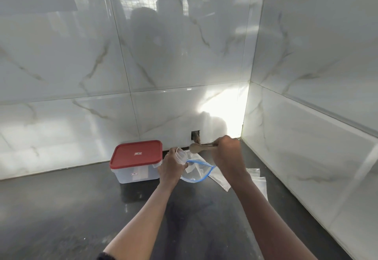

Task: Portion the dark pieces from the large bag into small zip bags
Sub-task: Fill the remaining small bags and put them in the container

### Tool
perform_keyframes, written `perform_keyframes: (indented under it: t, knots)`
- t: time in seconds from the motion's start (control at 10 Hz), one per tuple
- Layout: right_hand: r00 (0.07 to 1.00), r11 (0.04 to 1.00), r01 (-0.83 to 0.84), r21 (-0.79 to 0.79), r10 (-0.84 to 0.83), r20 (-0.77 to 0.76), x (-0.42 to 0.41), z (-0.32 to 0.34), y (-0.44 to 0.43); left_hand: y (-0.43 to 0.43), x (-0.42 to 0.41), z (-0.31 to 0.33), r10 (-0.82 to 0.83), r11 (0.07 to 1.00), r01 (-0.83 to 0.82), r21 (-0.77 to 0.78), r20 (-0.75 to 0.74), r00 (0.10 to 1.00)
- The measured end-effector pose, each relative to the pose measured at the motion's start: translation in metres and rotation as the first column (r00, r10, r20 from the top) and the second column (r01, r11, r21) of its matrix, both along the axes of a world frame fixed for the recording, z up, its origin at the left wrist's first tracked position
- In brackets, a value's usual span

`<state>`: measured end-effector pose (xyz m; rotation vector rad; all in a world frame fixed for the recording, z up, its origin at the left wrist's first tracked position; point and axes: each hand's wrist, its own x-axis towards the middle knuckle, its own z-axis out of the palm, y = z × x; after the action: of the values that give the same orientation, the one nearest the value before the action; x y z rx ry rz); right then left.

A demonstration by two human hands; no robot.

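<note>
Head camera view, looking forward and down into a tiled corner. Two bare forearms reach up from the bottom edge toward the centre of the frame, over a dark, glossy tabletop.

The left hand, just left of centre, has its fingers curled around a clear plastic piece; blur makes it impossible to tell whether this is a small cup or the bunched mouth of a bag. Just right of and below that hand sits a clear zip bag with a blue zip strip, its mouth gaping open toward the camera. Its rim reaches the left fingertips, but whether they hold it too cannot be told.

The right hand, right of centre and slightly higher, is clenched around the handle of a brown spoon. The spoon points left, with its bowl above the open bag, near the clear plastic piece.

Left of the hands, a see-through box stands on the tabletop against the wall, closed with a red lid. Right of the zip bag, several flat clear bags lie on the tabletop, partly overlapping.

The walls are glossy white marble-look tiles. A small dark square hole shows low in the back wall, just above the spoon.
</note>
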<state>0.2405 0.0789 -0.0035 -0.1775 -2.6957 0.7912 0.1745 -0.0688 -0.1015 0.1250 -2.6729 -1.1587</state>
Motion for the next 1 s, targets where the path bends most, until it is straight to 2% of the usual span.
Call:
perform_keyframes:
  t: [0.1, 0.2, 0.3, 0.4, 0.5, 0.7, 0.8, 0.9, 1.0]
  knots:
    - [0.984, 0.955, 0.093, -0.280, -0.044, 0.174, 0.000, 0.002, 0.021, 0.000, 0.001, 0.002, 0.003, 1.000, -0.003, 0.009, -0.007, 1.000]
    - [0.950, 0.872, 0.163, -0.462, -0.012, 0.313, 0.001, -0.014, 0.029, 0.000, 0.003, 0.000, 0.004, 1.000, -0.003, 0.018, -0.025, 1.000]
    - [0.929, 0.832, 0.199, -0.518, 0.008, 0.370, -0.003, -0.035, 0.020, 0.000, 0.006, -0.003, 0.000, 1.000, 0.001, 0.025, -0.040, 0.999]
    - [0.925, 0.836, 0.252, -0.487, -0.060, 0.376, -0.006, -0.069, 0.002, 0.001, 0.012, -0.008, -0.032, 0.999, 0.032, 0.019, -0.020, 0.999]
    - [0.947, 0.797, 0.275, -0.538, -0.129, 0.293, -0.011, -0.102, -0.013, 0.006, 0.022, -0.015, -0.078, 0.996, 0.078, 0.038, -0.005, 0.997]
    - [0.967, 0.909, 0.132, -0.395, -0.031, 0.252, 0.015, -0.132, -0.023, 0.010, 0.047, -0.019, -0.147, 0.988, 0.145, 0.047, 0.058, 0.987]
    - [0.989, 0.936, 0.141, -0.323, -0.117, 0.092, 0.024, -0.135, -0.017, 0.013, 0.060, -0.014, -0.088, 0.992, 0.085, 0.097, 0.026, 0.996]
    - [0.988, 0.849, 0.093, -0.521, -0.144, -0.058, 0.041, -0.120, -0.015, 0.026, 0.073, -0.003, -0.049, 0.988, 0.049, 0.149, -0.007, 0.999]
    - [0.995, 0.626, -0.068, -0.777, -0.017, -0.100, 0.055, -0.110, -0.012, 0.045, 0.080, 0.001, -0.110, 0.972, 0.105, 0.209, 0.016, 0.994]
